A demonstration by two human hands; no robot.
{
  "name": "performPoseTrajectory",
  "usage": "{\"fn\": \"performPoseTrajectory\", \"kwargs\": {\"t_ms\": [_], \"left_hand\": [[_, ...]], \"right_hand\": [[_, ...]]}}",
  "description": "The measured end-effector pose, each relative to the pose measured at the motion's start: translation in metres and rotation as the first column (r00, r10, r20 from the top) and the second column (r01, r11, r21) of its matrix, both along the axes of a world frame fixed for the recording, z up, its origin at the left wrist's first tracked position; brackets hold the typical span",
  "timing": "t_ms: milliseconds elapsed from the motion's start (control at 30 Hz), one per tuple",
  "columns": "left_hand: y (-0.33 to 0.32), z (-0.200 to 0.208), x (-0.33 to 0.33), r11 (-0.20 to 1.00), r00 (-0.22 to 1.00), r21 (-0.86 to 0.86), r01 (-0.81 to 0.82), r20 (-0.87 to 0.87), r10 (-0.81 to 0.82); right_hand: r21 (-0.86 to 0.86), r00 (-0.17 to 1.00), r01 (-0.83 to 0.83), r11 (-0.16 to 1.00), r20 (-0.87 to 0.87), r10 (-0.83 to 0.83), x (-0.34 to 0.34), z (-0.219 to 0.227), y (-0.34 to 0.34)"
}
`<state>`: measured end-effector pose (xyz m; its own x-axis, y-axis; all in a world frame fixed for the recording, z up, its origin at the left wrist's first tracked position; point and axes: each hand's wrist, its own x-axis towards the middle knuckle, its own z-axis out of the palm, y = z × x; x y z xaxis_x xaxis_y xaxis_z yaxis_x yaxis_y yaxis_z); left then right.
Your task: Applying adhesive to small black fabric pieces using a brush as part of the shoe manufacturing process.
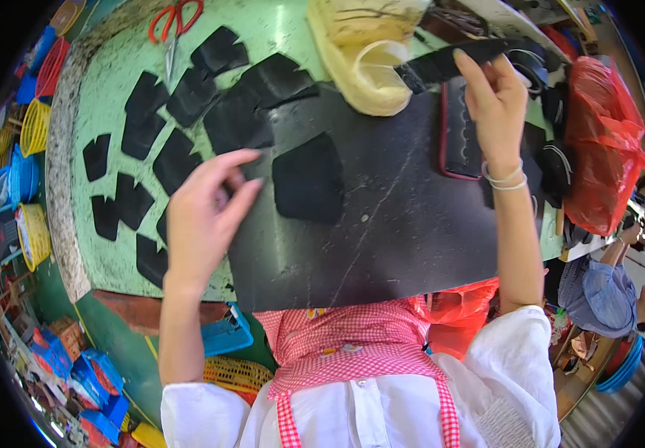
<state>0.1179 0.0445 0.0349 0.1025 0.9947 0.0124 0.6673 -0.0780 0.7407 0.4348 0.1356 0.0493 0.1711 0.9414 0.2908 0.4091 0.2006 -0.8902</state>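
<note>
My right hand (496,97) holds a black brush (453,61) by its handle, its tip inside a cream plastic glue tub (363,56) at the far side of the table. My left hand (207,216) rests with fingers spread on a black cut piece (234,123) at the left edge of a large black work board (382,216). One black trapezoid piece (309,178) lies on the board just right of that hand. Several more black cut pieces (132,201) are spread over the green table (113,82) to the left.
Red-handled scissors (175,19) lie at the table's far edge. A red-rimmed black tray (458,134) and a red plastic bag (599,142) sit at the right. Coloured baskets (27,187) are stacked on the floor at left. Another person (610,291) sits at lower right.
</note>
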Motion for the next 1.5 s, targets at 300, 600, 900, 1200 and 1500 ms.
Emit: {"fn": "performPoseTrajectory", "kwargs": {"t_ms": [300, 600, 900, 1200, 1500], "left_hand": [[0.001, -0.011, 0.026, 0.997, 0.982, -0.002, 0.081, -0.169, -0.080], [-0.001, -0.011, 0.026, 0.998, 0.975, 0.001, 0.059, -0.215, -0.057], [-0.045, 0.009, -0.017, 0.965, 0.983, -0.254, -0.059, 0.152, 0.100], [-0.031, 0.001, 0.004, 0.996, 0.996, 0.076, -0.051, -0.074, 0.057], [-0.009, -0.015, 0.031, 0.996, 0.964, 0.093, 0.017, -0.265, 0.008]], "right_hand": [[-0.143, 0.857, -0.426, 0.893, 0.251, 0.449, -0.061, -0.017, -0.045], [0.030, 0.734, -0.620, 0.784, 0.375, 0.566, -0.052, -0.019, -0.060], [-0.255, 0.937, -0.345, 0.903, -0.154, 0.314, -0.013, -0.005, -0.102], [0.023, 0.811, -0.541, 0.841, 0.278, 0.514, -0.057, -0.007, -0.051], [0.120, 0.703, -0.673, 0.730, 0.409, 0.581, -0.055, -0.017, -0.057]]}}
